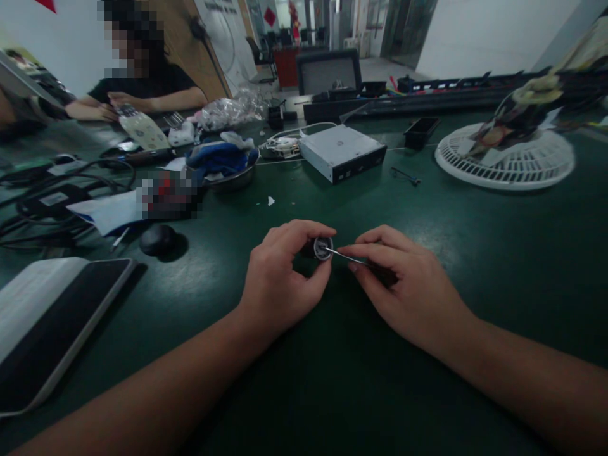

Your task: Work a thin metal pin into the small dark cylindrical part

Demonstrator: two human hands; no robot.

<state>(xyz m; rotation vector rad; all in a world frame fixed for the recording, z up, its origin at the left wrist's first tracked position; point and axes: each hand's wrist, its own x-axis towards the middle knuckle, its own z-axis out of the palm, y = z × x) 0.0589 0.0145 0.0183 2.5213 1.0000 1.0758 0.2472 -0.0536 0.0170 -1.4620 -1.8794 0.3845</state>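
A small round part (323,248) with a metallic rim sits between the thumb and fingers of my left hand (285,275), its face turned toward the right. My right hand (411,282) grips a thin metal tool (349,256) between thumb and fingers. The tool's tip touches or enters the face of the round part; how deep it reaches cannot be made out. Both hands are just above the dark green table (327,380). The back of the round part is hidden by my left fingers.
Beyond my hands lie a silver disc drive (342,149), a wrench (405,176) and a white fan grille (506,158). To the left are a black round object (158,240), a tablet-like device (61,323) and cables. Across the table sits a person (142,79).
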